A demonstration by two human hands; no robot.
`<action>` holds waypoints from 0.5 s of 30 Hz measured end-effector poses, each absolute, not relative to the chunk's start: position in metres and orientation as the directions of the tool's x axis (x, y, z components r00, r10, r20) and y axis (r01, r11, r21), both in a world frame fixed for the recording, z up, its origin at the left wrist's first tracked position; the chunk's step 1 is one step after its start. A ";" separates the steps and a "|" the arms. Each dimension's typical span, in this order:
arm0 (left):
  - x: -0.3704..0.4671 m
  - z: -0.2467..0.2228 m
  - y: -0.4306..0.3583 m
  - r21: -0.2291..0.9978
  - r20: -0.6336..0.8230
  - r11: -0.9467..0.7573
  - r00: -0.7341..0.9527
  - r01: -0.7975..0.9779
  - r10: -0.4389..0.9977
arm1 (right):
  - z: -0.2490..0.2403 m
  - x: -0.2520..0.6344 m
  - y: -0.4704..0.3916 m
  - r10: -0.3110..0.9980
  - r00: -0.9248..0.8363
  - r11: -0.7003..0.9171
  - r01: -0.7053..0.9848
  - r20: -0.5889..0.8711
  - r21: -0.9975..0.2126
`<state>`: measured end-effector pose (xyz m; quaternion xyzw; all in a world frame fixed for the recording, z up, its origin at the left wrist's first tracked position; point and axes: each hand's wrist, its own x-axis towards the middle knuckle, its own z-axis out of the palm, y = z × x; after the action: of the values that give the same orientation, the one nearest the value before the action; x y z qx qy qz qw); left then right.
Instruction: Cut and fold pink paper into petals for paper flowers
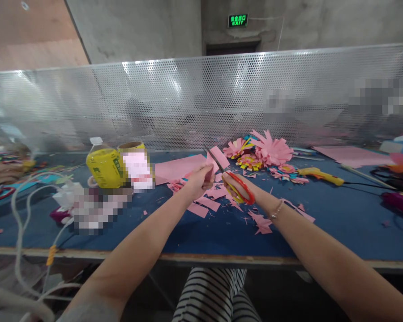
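Observation:
My left hand (201, 181) pinches a small piece of pink paper (220, 156) above the middle of the blue table. In my right hand (233, 188) is a pair of scissors (246, 190) with red-orange handles, fingers wrapped through the loops. Their dark blades point up and left and cross the pink paper close to my left fingertips. Beneath both hands lie pink paper scraps (201, 208) and cut strips. Just behind and to the right rests a cluster of pink paper flowers (273, 150), with yellow and blue ones among them.
A yellow-labelled bottle (104, 167) and a tape roll (134, 156) stand at left, near white cables (20, 223). A yellow glue gun (322, 175) lies at right. A perforated metal panel (188, 98) borders the table's back. Another person's hand (6, 174) is at far left.

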<state>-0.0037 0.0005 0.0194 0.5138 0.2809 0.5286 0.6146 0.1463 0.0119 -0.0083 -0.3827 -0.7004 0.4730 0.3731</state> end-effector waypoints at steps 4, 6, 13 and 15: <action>-0.004 0.022 -0.002 0.926 0.178 -0.049 0.317 -0.375 0.932 | -0.005 0.148 0.011 0.869 -0.453 0.319 0.204 0.200 -0.926; -0.004 0.023 -0.003 0.922 0.157 -0.018 0.329 -0.388 0.931 | -0.004 0.148 0.011 0.865 -0.453 0.340 0.211 0.217 -0.916; -0.005 0.028 -0.006 0.916 0.127 0.028 0.354 -0.400 0.927 | -0.004 0.147 0.012 0.869 -0.446 0.354 0.257 0.215 -0.899; -0.005 0.027 -0.005 0.919 0.129 0.022 0.354 -0.394 0.926 | -0.003 0.147 0.012 0.872 -0.431 0.374 0.284 0.231 -0.883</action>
<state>-0.0053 -0.0055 0.0274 0.4893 0.2719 0.4993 0.6613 0.1467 0.0124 -0.0032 -0.3886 -0.7439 0.4024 0.3657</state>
